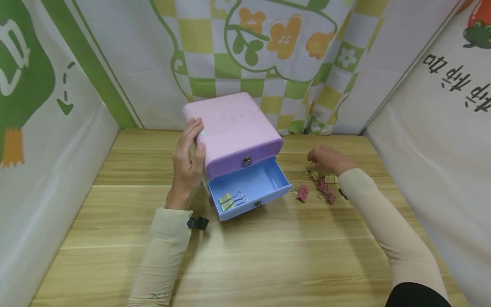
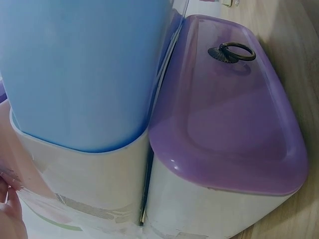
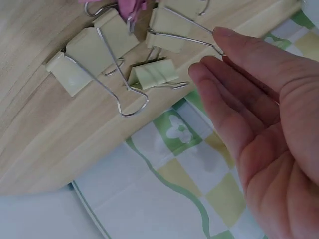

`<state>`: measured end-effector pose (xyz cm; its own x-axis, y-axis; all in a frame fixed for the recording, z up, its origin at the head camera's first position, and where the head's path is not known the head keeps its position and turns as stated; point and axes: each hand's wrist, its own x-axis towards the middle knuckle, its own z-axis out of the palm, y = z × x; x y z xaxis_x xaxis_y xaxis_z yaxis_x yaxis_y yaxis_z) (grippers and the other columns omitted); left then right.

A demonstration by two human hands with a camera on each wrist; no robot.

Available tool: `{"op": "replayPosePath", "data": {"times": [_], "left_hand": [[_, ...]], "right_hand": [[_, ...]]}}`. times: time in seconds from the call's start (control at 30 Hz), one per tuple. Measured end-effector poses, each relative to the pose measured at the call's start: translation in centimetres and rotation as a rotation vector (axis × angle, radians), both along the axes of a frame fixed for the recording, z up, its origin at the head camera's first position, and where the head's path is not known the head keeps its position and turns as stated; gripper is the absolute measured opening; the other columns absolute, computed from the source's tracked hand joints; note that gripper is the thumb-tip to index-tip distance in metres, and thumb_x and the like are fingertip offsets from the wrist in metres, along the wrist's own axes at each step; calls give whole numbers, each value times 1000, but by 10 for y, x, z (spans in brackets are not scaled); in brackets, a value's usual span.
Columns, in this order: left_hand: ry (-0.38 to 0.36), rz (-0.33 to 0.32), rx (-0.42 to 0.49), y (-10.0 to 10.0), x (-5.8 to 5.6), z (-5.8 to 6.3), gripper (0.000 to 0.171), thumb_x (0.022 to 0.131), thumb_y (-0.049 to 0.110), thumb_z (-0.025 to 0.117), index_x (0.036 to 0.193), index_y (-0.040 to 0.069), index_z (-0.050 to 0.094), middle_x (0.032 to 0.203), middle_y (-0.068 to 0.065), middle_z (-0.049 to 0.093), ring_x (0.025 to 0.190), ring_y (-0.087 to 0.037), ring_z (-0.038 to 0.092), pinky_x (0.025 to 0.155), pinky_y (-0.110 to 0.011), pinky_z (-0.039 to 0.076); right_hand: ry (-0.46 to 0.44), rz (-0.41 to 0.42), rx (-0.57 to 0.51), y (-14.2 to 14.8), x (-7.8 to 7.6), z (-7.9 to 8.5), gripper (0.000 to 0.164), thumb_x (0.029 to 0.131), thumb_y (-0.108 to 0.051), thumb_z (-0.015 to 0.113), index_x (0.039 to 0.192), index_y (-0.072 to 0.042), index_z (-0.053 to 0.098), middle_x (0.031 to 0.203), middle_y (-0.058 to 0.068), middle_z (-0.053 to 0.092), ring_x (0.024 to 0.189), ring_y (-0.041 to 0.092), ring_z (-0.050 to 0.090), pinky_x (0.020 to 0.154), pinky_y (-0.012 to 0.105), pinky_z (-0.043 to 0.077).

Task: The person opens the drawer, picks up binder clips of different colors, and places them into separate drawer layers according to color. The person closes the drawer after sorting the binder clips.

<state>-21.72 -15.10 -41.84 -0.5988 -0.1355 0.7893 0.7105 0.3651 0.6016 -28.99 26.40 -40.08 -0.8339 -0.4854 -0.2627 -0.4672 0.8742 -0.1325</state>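
A small two-tier drawer box has a pink top and a purple upper drawer front. Its blue lower drawer is pulled out, with a yellow-green binder clip lying inside. My left hand rests against the box's left side, fingers extended over the top edge. To the right of the box, my right hand is over loose binder clips. In the right wrist view, its thumb and fingertips pinch the wire handle of a yellow binder clip. Other yellow clips lie close by.
Pink binder clips lie between the drawer and the right hand. The wooden table extends to the front. A checkered curtain hangs behind the box, and printed fabric walls stand on both sides.
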Motion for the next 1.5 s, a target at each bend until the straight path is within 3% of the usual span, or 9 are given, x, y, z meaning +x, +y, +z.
{"op": "replayPosePath", "data": {"times": [0.1,0.2,0.3,0.47,0.57,0.67,0.83,1.07,1.5], "left_hand": [[2,-8,-3,1,1,1,53,96,23,49,141,0,64,154,-16,59,153,-34,46,133,-41,34],[7,-12,-17,0,1,2,54,97,25,48,142,0,63,155,-15,58,154,-32,45,133,-42,34],[11,-17,-22,0,0,2,54,97,25,47,143,0,62,156,-15,58,154,-31,45,133,-42,33],[7,-8,-22,-1,0,1,54,97,25,47,143,0,63,155,-15,59,154,-30,45,133,-41,34],[3,0,-21,-1,0,0,53,97,24,47,142,0,63,155,-15,59,153,-31,46,133,-41,34],[4,-1,-12,-2,0,0,53,96,22,49,141,-1,63,154,-17,59,153,-33,47,133,-41,34],[4,-6,0,-1,1,0,52,95,22,50,140,-1,64,153,-18,60,152,-35,47,133,-41,34],[0,-2,-30,-1,0,1,54,98,25,46,143,1,63,156,-13,59,154,-29,46,133,-41,34],[1,-4,-9,-1,0,0,52,96,20,49,140,-3,63,153,-20,59,152,-37,46,133,-40,33]], "right_hand": [[-14,-10,11,1,-2,-5,20,90,1,77,110,4,74,102,17,74,92,28,67,85,46,63],[-43,-22,10,1,-4,-8,7,89,5,74,88,2,67,77,6,59,72,17,54,66,33,52],[-74,-42,2,-1,-4,-9,23,89,7,71,75,-3,57,66,0,39,62,13,37,59,27,37],[-80,-47,-5,-5,-3,-7,16,92,-2,76,78,-3,69,65,-3,48,62,12,43,60,25,43],[-121,-60,3,-7,-4,-5,27,94,-10,78,73,-1,64,63,-2,44,61,12,40,59,26,41],[-161,-79,10,-8,-5,-2,20,94,-12,78,77,-3,71,67,-4,57,65,9,51,63,26,51],[-366,-175,-54,-6,-9,3,9,96,-9,74,100,-4,80,96,9,78,86,20,76,82,38,68],[-604,-238,-226,9,-16,-4,20,102,-10,66,111,4,76,101,14,80,90,20,79,91,39,68],[-749,-372,-536,33,-14,-23,35,104,-10,62,132,12,64,109,12,79,96,14,77,97,35,65]]}}
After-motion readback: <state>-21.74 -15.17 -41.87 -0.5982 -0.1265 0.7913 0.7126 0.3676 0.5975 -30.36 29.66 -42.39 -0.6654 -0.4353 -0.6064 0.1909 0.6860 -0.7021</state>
